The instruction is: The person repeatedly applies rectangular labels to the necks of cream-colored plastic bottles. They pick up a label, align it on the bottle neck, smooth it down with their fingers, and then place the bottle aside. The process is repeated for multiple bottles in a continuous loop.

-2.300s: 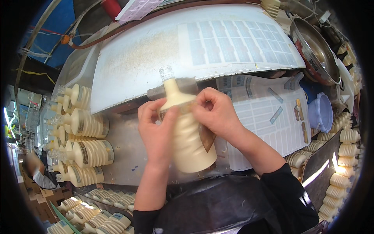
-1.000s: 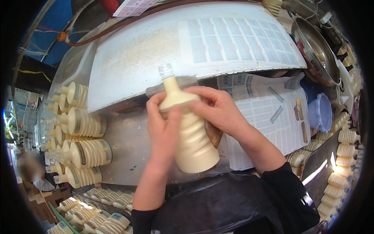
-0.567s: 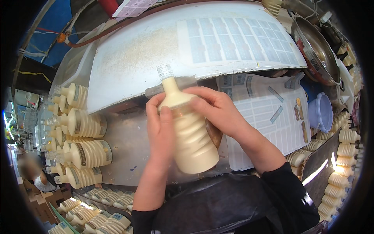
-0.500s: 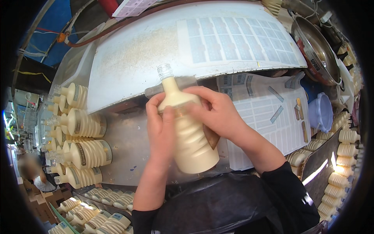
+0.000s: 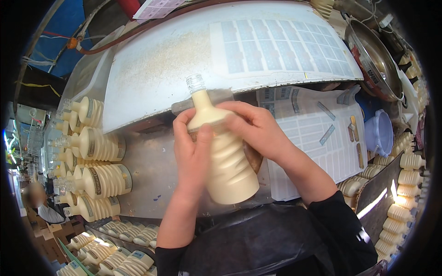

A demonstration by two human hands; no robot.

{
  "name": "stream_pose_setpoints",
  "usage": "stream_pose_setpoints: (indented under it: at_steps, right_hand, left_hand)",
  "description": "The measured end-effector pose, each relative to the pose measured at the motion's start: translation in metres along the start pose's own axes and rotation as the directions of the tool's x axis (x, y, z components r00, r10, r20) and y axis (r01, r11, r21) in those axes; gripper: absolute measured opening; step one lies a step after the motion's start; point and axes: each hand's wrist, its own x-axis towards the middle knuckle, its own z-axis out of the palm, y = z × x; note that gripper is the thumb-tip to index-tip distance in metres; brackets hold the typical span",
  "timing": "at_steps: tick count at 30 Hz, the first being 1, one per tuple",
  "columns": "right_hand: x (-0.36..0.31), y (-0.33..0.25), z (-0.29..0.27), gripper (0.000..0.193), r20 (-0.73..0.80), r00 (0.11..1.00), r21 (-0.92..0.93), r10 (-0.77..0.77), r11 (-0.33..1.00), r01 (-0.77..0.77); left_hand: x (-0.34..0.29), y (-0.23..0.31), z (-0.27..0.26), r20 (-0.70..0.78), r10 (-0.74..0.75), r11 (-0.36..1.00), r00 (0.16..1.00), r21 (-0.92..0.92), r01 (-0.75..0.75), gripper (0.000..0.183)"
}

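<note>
A cream-coloured bottle (image 5: pixel 230 170) with spiral ridges and a clear threaded neck lies tilted between my hands, its neck pointing away from me. My left hand (image 5: pixel 191 142) is closed round its left shoulder, the thumb pressed on the front. From the other side my right hand (image 5: pixel 251 129) grips the right shoulder, its thumb lying across a narrow band below the shoulder. Part of that band is covered by my thumbs. Under the bottle's neck sits a grey block (image 5: pixel 221 96) at the edge of the white board.
A white board (image 5: pixel 161 60) holds a label sheet (image 5: pixel 281 46). Right of my hands lies another sheet (image 5: pixel 304 156) with loose label strips. Stacked labelled bottles (image 5: pixel 103 145) stand at left. A lilac bucket (image 5: pixel 379 133) and a metal pan (image 5: pixel 375 60) are at right. A person (image 5: pixel 48 211) is far left.
My right thumb has shifted slightly up and right along the band. My left thumb has moved a little to the right. The bottle stays almost in place.
</note>
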Motion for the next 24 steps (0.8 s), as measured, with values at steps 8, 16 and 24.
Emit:
stream_pose_setpoints:
  at_steps: [8, 16, 24]
  right_hand:
    - [0.000, 0.000, -0.015, 0.038, 0.171, 0.985, 0.016, 0.031, 0.999, -0.035]
    - [-0.004, -0.005, -0.005, 0.039, 0.095, 0.995, -0.048, 0.041, 0.998, -0.037]
    - [-0.005, -0.005, -0.005, 0.039, 0.092, 0.995, -0.020, 0.038, 0.999, -0.036]
  left_hand:
    - [0.000, -0.001, 0.000, -0.012, 0.017, 0.999, 1.000, 0.034, -0.017, 0.046]
    - [0.000, -0.001, 0.000, -0.014, 0.034, 0.998, 0.999, 0.054, -0.033, 0.044]
    - [-0.001, -0.002, -0.001, -0.003, 0.037, 0.999, 0.999, 0.023, -0.037, 0.044]
